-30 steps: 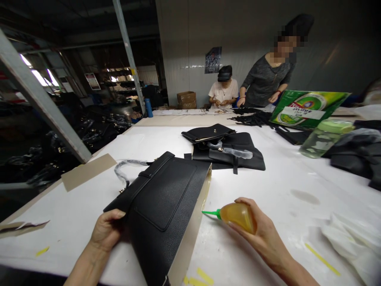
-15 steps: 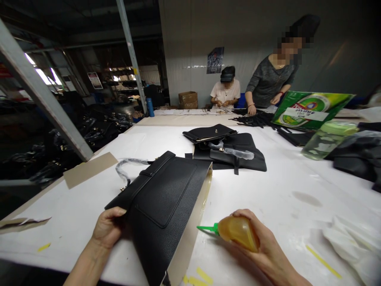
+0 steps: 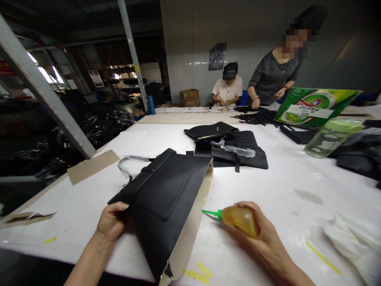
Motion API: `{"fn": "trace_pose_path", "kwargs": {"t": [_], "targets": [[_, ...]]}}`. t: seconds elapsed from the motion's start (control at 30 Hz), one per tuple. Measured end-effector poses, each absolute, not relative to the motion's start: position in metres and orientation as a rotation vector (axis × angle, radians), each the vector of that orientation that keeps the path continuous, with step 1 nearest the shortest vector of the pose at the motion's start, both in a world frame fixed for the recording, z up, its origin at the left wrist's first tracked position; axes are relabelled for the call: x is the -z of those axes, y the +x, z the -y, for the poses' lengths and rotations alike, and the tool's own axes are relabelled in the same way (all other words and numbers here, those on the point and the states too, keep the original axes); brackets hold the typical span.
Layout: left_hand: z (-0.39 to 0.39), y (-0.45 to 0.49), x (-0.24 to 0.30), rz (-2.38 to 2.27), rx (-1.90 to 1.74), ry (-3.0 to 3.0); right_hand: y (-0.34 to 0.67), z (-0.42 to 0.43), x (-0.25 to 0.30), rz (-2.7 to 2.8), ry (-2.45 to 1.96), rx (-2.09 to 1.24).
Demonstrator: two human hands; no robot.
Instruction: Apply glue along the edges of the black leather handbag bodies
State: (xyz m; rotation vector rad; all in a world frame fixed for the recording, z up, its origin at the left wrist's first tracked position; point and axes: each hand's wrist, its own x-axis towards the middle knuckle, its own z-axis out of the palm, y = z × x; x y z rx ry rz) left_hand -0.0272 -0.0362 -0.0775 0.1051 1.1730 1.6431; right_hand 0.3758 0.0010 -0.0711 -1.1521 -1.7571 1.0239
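Black bag [image 3: 166,194] lies slantwise on the white table [image 3: 256,182], its pale open edge [image 3: 190,238] turned toward the right hand [image 3: 264,232]. Left hand [image 3: 113,222] pinches the flap side, thumb on top, the other fingers mostly hidden underneath; the grip probably steadies the bag and keeps that edge exposed. Right-hand fingers wrap an amber squeeze bottle [image 3: 239,220], held sideways, apparently so its green nozzle [image 3: 212,213] points at the edge; cannot tell whether the tip touches. More black bag pieces [image 3: 250,157] lie beyond, leaving elbow room.
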Motion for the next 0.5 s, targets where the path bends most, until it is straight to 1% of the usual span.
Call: {"fn": "trace_pose_path", "kwargs": {"t": [0.17,0.33,0.5], "targets": [[0.037,-0.026,0.075,-1.204,-1.624,0.133,0.374,0.004,0.072,1.859,-1.046,-1.197],[0.036,-0.026,0.077,-1.166,-1.642,0.11,0.372,0.008,0.072,1.781,-1.142,-1.09],[0.036,-0.026,0.078,-1.135,-1.629,0.11,0.369,0.017,0.069,1.866,-1.016,-1.183]]}}
